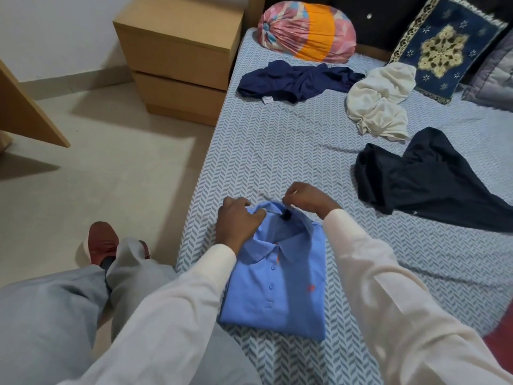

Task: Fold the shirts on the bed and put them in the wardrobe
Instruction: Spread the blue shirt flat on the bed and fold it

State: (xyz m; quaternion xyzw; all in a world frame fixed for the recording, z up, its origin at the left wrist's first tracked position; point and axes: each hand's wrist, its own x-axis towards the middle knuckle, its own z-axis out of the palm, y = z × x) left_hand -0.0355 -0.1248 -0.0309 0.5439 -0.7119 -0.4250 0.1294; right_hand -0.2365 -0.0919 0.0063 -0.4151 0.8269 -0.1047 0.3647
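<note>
Showing the task at an early stage, with one garment folded and three untouched. The blue polo shirt [277, 287] lies on the near edge of the bed [277, 140] as a compact rectangle, front up, placket buttoned and sleeves hidden beneath the body. Both hands work at its collar. The left hand [238, 220] rests over the collar's left side with its fingers [244, 202] curled onto the fabric. The right hand [305, 198] is at the back of the collar, its fingers [290, 191] drawn together in a pinch on the collar edge. This reads as a final tidying of the fold rather than a new fold. Three further garments are crumpled and unfolded farther up the bed: a navy shirt [297, 81] near the far left edge, a cream shirt [380, 104] beside it toward the cushion [444, 48], and a dark shirt [422, 176] to the right, well apart from the folded polo. A tied pink-and-orange bundle [308, 31] sits at the head of the bed, and a bedside cabinet [177, 51] stands on the floor alongside. No wardrobe can be identified in view, and nothing shows that any shirt is stored. By this judgement the remaining work is to fold the three loose shirts and carry all four to the wardrobe.
</note>
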